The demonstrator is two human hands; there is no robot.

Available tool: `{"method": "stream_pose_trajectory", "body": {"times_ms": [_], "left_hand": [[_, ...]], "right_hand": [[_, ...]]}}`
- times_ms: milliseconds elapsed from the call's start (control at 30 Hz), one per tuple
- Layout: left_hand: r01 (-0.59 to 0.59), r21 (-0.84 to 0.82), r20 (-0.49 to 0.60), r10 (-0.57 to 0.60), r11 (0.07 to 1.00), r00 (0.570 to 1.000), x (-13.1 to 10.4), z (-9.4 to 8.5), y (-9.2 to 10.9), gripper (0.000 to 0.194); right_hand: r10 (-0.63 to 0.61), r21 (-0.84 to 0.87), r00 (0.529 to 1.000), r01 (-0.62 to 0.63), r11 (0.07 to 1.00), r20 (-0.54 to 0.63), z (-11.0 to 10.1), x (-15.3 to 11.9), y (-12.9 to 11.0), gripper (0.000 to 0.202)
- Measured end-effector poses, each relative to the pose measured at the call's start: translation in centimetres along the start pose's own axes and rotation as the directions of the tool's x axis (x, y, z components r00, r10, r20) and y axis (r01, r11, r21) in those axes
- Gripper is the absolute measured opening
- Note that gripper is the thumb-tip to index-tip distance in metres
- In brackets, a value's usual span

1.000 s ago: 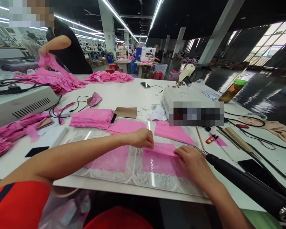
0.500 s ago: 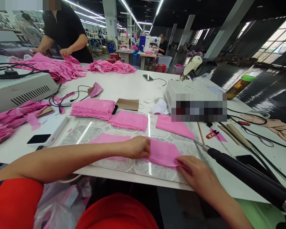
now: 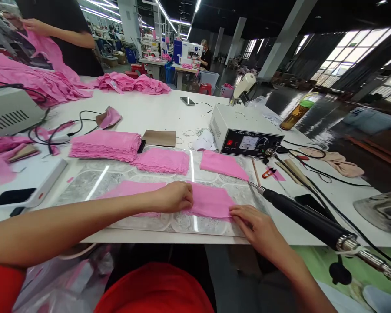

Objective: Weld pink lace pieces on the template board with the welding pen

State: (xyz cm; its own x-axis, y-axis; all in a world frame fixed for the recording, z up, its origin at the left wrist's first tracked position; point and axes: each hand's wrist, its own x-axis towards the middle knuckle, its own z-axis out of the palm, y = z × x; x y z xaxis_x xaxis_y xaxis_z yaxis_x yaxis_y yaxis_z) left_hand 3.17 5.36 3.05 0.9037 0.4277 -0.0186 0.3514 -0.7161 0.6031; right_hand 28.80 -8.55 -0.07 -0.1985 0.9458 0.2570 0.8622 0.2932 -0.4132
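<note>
The widest bare stretch of the surface [image 3: 153, 111] runs across the upper middle of the frame, between the bunched pink fabric [image 3: 130, 83] at upper left and the control box [image 3: 247, 143] right of centre; a phone [image 3: 187, 101] lies on it. Left of centre, the taller pink stack [image 3: 104, 146] stands in the way. Between the right fingers [image 3: 243, 211] and the slanting black-handled tool [image 3: 299, 215], a narrow strip is free; cables lie beyond. The left forearm [image 3: 84, 226] spans the lower left.

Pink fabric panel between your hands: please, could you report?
Fabric panel spread on marbled board; left hand at left end, right hand at right end. Black-handled tool apart, rightward.
</note>
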Motion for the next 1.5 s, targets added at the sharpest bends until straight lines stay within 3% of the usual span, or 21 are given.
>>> {"method": "stream_pose_trajectory", "body": {"times_ms": [200, 400, 567, 667, 1067, 1500], "left_hand": [[0.038, -0.013, 0.026, -0.038, 0.999, 0.999, 0.3, 0.0, -0.2, 0.022], [0.056, -0.039, 0.047, -0.054, 0.998, 0.997, 0.5, -0.2, -0.3, 0.019], [0.059, -0.047, 0.083, -0.055, 0.997, 0.995, 0.1, -0.7, -0.6, 0.003], [0.044, -0.023, 0.085, -0.042, 0.999, 0.996, -0.2, -0.7, -0.6, 0.012], [-0.034, -0.036, 0.061, 0.036, 0.999, 0.997, -0.1, -0.4, -1.1, 0.015], [0.004, -0.144, 0.072, 0.007, 0.990, 0.997, -0.2, -0.8, -0.9, 0.017]], "right_hand": [[-0.031, -0.026, 0.999, 0.030, 0.999, -0.037, 0.5, -0.3, 0.9, 0.024], [-0.021, -0.037, 1.000, 0.021, 0.999, 0.000, 0.3, -0.3, 0.8, 0.025], [-0.015, -0.052, 1.000, 0.016, 0.999, 0.009, 0.3, -0.3, 0.7, 0.025], [-0.014, -0.049, 1.000, 0.015, 0.999, 0.014, 0.4, -0.2, 0.7, 0.025], [0.013, -0.058, 0.999, -0.012, 0.998, 0.031, 0.3, -0.5, 0.6, 0.026], [0.008, -0.050, 0.999, -0.006, 0.999, 0.042, -0.3, -0.1, 0.4, 0.025]]}}
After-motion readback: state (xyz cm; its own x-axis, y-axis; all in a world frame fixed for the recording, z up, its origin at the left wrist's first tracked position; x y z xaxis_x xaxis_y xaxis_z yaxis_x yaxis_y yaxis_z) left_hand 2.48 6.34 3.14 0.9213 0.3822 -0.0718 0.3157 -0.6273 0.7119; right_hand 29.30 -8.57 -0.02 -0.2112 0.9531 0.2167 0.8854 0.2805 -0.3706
